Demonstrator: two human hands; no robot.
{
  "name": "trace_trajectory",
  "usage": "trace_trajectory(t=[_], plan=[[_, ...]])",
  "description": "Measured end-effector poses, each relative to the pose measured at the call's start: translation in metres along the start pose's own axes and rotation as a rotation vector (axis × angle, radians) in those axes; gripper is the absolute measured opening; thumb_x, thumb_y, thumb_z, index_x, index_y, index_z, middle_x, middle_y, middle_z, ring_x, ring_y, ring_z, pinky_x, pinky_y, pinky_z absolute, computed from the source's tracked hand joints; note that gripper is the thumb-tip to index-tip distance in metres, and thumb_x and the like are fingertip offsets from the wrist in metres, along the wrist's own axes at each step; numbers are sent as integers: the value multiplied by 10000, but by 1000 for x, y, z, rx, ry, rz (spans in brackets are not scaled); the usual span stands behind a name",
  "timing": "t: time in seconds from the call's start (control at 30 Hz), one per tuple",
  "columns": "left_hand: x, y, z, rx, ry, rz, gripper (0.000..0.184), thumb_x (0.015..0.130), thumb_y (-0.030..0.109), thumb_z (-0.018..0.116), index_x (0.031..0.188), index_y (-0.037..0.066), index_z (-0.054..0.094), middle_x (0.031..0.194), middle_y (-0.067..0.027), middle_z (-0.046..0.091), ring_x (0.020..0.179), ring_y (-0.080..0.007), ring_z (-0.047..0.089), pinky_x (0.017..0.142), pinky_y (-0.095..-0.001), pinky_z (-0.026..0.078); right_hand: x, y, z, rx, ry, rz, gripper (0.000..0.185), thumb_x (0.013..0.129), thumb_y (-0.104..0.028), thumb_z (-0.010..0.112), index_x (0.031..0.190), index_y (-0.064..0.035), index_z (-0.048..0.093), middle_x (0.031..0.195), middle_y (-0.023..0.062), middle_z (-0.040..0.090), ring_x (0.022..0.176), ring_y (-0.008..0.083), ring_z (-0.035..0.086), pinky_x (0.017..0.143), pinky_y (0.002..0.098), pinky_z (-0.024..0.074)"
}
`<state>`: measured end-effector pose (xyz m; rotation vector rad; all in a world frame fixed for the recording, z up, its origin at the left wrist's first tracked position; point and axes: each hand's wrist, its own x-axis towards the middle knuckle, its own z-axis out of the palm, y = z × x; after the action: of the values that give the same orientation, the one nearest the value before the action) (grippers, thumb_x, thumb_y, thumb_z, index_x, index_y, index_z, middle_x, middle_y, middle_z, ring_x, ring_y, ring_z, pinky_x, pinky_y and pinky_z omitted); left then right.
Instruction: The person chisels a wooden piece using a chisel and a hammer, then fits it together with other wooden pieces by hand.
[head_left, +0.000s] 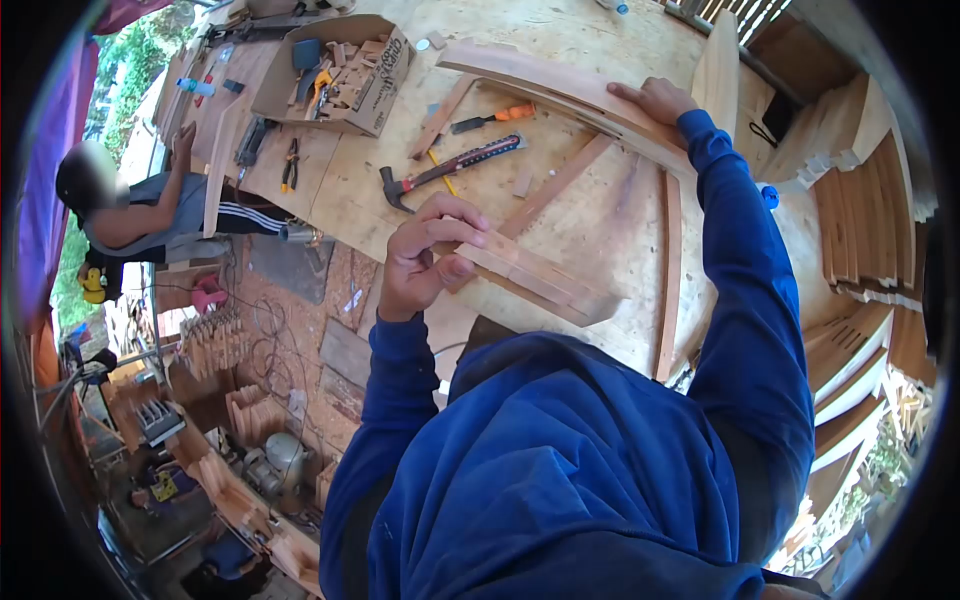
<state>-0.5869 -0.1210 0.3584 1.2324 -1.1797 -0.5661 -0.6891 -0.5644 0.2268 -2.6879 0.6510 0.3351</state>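
Note:
In my left hand (432, 250), fingers and thumb pinch one end of a short wooden piece (540, 272), which points right, close to my body. My right hand (657, 102) grips the far edge of a long, slightly curved wooden board (545, 78), its thumb side on the top face. That board lies over narrow wooden strips (562, 185) on the worktable (340, 195). A claw hammer (450, 170) rests beyond my left hand, with a yellow pencil (441, 172) under its handle. Close to it is an orange-handled chisel (493, 118).
A cardboard box (380, 95) of wood offcuts stands on the table, with pliers (290, 165) beside it. At left another person (150, 200) sits by the table. Stacked curved boards (865, 215) line the right side. Cables and shavings cover the floor (290, 330).

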Motion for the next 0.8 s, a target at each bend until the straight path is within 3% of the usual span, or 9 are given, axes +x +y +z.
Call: trace_trajectory(t=[0.13,0.23,0.3,0.4,0.53,0.6,0.63,0.73,0.8], plan=[[0,3,-3,45,-58,-58,324,872,335,702,999,36,685,1058,-138,603,983,-231,580,864,-339,453,16,23,31,2,-67,85,906,850,-807,348,1197,-21,636,989,260,669,946,425,645,855,483,497],[-1,3,-7,45,-82,-22,325,876,332,700,1003,34,679,1068,-136,593,998,-233,569,882,-344,443,6,11,27,-1,-66,220,616,943,-620,436,1219,-99,615,1009,232,671,926,406,647,817,482,501],[0,2,-5,61,-67,-9,312,885,316,689,1004,29,677,1065,-140,594,1001,-231,565,897,-347,433,-11,16,25,-95,456,17,532,915,-518,564,1168,-56,630,1044,195,689,951,373,658,820,452,518],[5,4,-6,94,-97,25,278,879,266,695,1016,25,679,1088,-146,595,1029,-238,564,904,-352,434,-53,-14,8,447,649,-17,418,919,-411,608,1110,-41,650,1044,166,700,944,327,679,818,386,534],[25,34,-5,129,-276,0,245,851,185,718,1029,21,685,1131,-152,594,1071,-251,554,893,-374,450,-143,-70,58,977,583,-109,231,940,-163,639,1113,-10,646,991,55,684,893,113,628,802,263,508],[38,51,-8,307,-414,-86,227,820,128,740,1010,10,701,1092,-160,622,1056,-274,569,867,-392,472,-190,-86,117,898,671,21,210,943,-145,628,1078,14,646,947,40,669,865,111,621,791,263,511],[45,46,-11,284,-453,-61,227,820,128,740,1010,10,701,1092,-160,622,1056,-274,569,867,-392,472,-229,-115,116,1143,618,162,184,949,-143,610,1032,14,660,927,33,665,840,106,617,772,262,511],[68,27,-19,285,-628,394,211,843,145,725,968,-24,709,969,-160,659,919,-269,632,814,-335,501,-299,-153,193,1429,853,514,215,937,-170,609,1012,24,666,880,57,686,742,100,625,679,249,520],[68,18,-19,191,-637,370,207,833,141,732,965,-17,715,966,-163,658,885,-267,629,769,-327,504,-341,-185,232,1443,990,778,205,944,-169,590,1001,12,666,868,57,694,722,93,625,646,230,507]])
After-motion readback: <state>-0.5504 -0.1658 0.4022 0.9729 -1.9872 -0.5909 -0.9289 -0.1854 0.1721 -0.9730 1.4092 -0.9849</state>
